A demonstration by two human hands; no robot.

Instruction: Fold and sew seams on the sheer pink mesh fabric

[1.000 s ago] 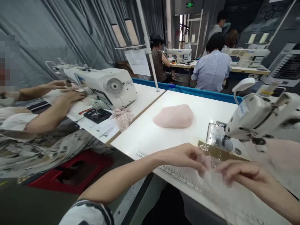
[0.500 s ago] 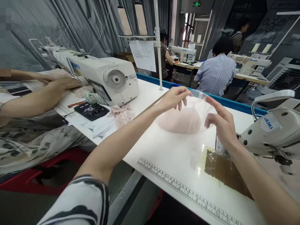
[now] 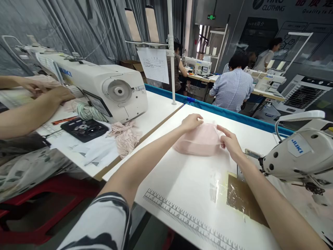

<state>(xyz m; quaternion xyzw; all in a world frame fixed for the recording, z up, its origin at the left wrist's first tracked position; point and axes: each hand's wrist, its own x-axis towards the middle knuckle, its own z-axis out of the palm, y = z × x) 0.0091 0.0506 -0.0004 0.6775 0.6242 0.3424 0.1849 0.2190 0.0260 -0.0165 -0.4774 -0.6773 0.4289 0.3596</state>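
A piece of sheer pale pink fabric (image 3: pixel 199 144) lies partly folded on the white sewing table. My left hand (image 3: pixel 191 122) is at its far left edge, with thumb and fingers pinched together on the cloth. At the right edge of the same cloth is my right hand (image 3: pixel 230 140), its index finger stretched along the far corner and the other fingers curled in against the fabric. Both hands are low, close to the tabletop.
To the right stands a sewing machine head (image 3: pixel 299 149). Printed ruler marks (image 3: pixel 182 218) run along the table's near edge. On the left, a co-worker's hands (image 3: pixel 52 92) work at another machine (image 3: pixel 104 86), near a black phone-like device (image 3: pixel 84 129) and pink lace (image 3: pixel 126 137).
Both hands have come down and closer together, lowering the raised far edge of the pink fabric toward the table. The view has shifted slightly to the right.
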